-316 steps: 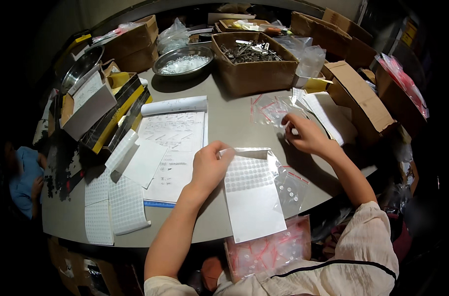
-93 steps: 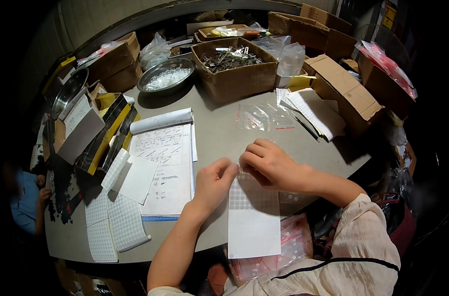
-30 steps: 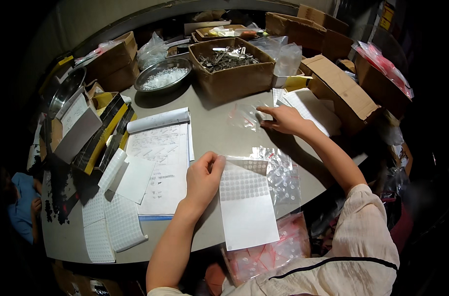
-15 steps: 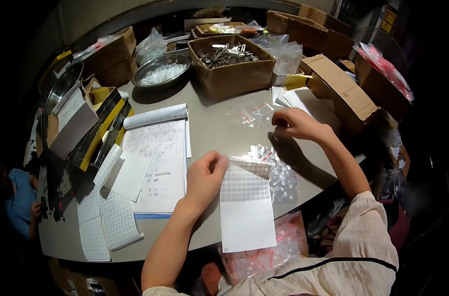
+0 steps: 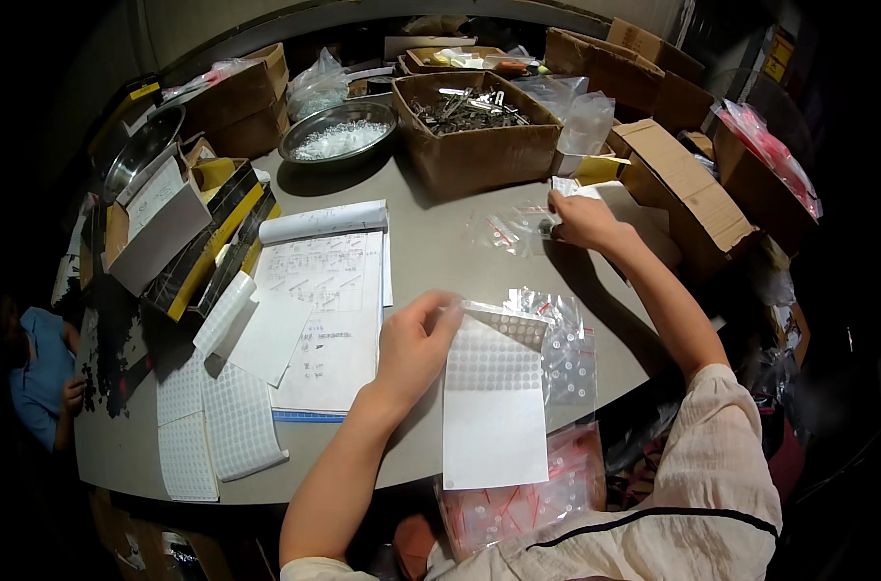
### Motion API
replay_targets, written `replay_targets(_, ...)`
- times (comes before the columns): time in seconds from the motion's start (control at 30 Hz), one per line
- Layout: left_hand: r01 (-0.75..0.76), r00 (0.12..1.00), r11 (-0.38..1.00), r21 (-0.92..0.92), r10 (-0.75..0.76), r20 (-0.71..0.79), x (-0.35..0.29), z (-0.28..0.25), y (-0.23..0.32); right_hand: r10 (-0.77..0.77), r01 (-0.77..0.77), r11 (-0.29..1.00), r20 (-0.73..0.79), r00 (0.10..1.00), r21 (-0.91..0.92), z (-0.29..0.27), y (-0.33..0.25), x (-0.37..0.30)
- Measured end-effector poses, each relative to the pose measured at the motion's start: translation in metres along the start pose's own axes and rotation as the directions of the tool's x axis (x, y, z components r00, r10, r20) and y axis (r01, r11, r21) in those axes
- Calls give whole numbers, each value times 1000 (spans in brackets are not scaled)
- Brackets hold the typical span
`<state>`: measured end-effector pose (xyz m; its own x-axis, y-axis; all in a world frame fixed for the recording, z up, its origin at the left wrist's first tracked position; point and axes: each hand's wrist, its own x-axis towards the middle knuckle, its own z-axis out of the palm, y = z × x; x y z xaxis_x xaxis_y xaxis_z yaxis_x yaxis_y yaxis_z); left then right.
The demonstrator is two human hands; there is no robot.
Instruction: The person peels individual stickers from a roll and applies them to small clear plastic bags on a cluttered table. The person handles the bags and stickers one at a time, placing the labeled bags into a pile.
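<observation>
Right hand (image 5: 578,219) now on bags (image 5: 513,230) (farther out)

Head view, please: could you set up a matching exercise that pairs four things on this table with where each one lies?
Things:
1. sticker sheet
2. metal bowl
3. open notebook
4. small clear bags

Places:
A. at the far side of the table, left of the open box of metal parts
B. under the right hand
C. under the left hand, on the near edge
D. left of the left hand, with loose paper on it

Pairs: 1-C, 2-A, 3-D, 4-B
</observation>
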<state>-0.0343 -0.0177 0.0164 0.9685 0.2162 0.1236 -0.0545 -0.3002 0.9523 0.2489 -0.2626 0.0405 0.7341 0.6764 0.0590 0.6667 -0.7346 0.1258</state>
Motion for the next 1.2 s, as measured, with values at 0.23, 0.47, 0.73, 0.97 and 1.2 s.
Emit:
replay_targets(0.23,-6,1000,1000,-13,6,-6,2,-1,-4,75,-133,988,493,867,84,-33,4,-26)
replay_targets(0.47,-19,1000,995,-100,19,-2,-1,3,3,-219,162,817,39,975,553,-65,-55,-99)
replay_targets(0.73,-16,999,995,-99,20,41,-5,6,2,-360,461,545,-302,883,700,-54,-124,-108)
replay_targets(0.97,-135,990,991,-19,136,47,-10,9,6,-400,437,442,-264,878,783,-56,-147,-92)
replay_targets(1.2,11,991,992,-129,6,133,-7,10,-1,-425,605,642,-439,792,471,-51,-158,-98)
